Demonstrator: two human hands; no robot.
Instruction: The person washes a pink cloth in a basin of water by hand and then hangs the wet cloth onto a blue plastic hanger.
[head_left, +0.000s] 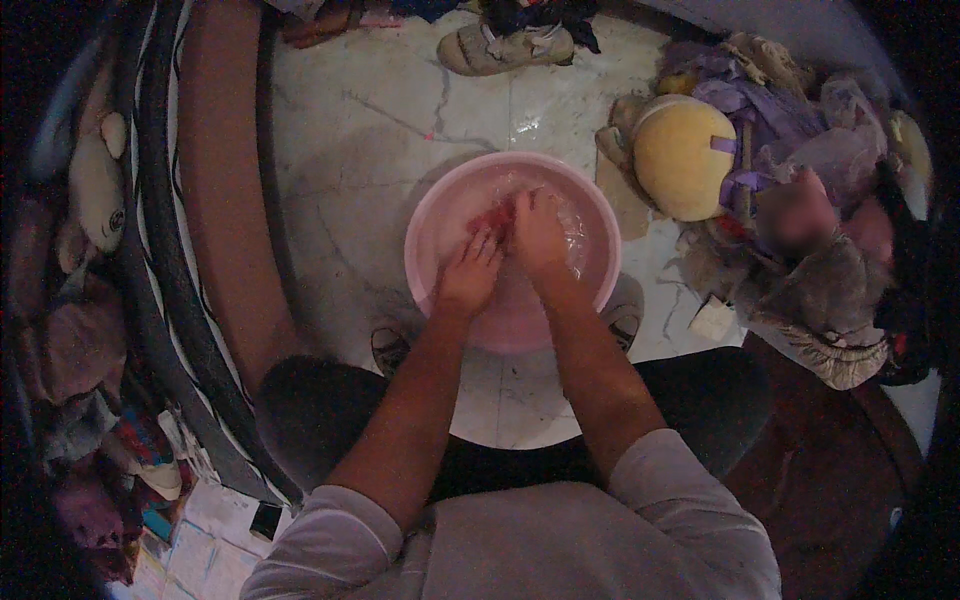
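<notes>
A round pink plastic basin (421, 225) stands on the floor between the person's feet, with water (574, 244) in it. In the basin is a small piece of wet red cloth (489, 217), bunched up. My right hand (541, 229) has its fingers curled over the right end of the cloth. My left hand (471, 268) lies palm down at the cloth's lower edge, its fingers touching it. Whether the left fingers grip the cloth is hidden from above. The two hands are close together, over the middle of the basin.
A canvas shoe (504, 49) lies on the tiled floor (352, 187) beyond the basin. At right are a yellow plush toy (684, 157) and a heap of clothes and bags (810, 292). Along the left runs a brown bed-like edge (225, 165) with a striped cloth (154, 195).
</notes>
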